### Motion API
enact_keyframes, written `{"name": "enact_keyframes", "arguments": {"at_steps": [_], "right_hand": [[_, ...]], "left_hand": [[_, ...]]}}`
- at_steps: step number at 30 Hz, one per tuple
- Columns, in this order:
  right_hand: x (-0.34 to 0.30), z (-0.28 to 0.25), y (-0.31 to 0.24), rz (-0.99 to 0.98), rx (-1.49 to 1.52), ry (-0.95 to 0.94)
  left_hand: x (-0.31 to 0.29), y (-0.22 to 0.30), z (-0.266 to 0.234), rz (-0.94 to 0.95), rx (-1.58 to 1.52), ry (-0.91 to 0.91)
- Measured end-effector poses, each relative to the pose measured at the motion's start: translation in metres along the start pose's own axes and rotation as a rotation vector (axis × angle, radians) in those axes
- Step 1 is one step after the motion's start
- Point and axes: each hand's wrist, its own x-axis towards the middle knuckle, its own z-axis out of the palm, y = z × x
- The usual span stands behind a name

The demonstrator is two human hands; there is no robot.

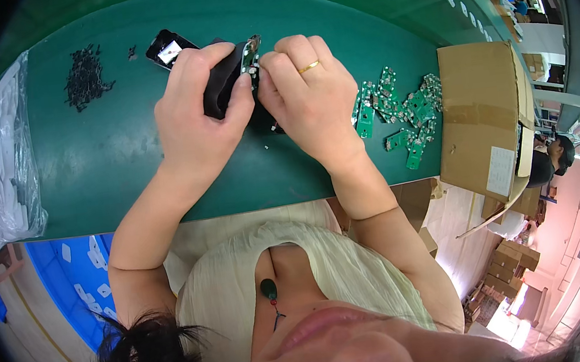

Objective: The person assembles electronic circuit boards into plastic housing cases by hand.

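Over the green tabletop, my left hand [196, 109] is closed around a black casing [223, 81], its thumb against a small green circuit board [249, 57]. The board stands on edge at the casing's right side. My right hand [312, 89], wearing a ring, has its fingers bent together at the board's right edge; the fingertips are partly hidden. Just beyond my left hand lies a dark device [167, 48] with a bright white patch on its face. Part of another dark object shows beneath my hands, too covered to make out.
Small black pieces [86, 77] are heaped at the left, beside a clear plastic bag [1, 160] of white parts. Loose green circuit boards [407, 107] lie at right, near a cardboard box [476, 117]. A blue bin [58, 279] with white pieces stands below the table's left edge.
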Motion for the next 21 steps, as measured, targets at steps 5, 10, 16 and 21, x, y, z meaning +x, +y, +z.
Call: {"name": "enact_keyframes", "arguments": {"at_steps": [5, 10, 16, 21], "right_hand": [[-0.003, 0.006, 0.002, 0.038, 0.107, 0.041], [-0.008, 0.009, 0.004, 0.195, 0.436, 0.024], [-0.006, 0.01, 0.004, -0.033, 0.183, 0.04], [-0.007, 0.011, 0.002, -0.031, 0.169, 0.033]], "left_hand": [[0.0, -0.005, 0.0, -0.039, -0.041, 0.0], [0.002, -0.004, -0.003, -0.061, -0.074, 0.04], [0.004, -0.009, 0.001, 0.118, 0.081, 0.096], [0.003, -0.011, 0.003, 0.208, 0.188, 0.126]]}}
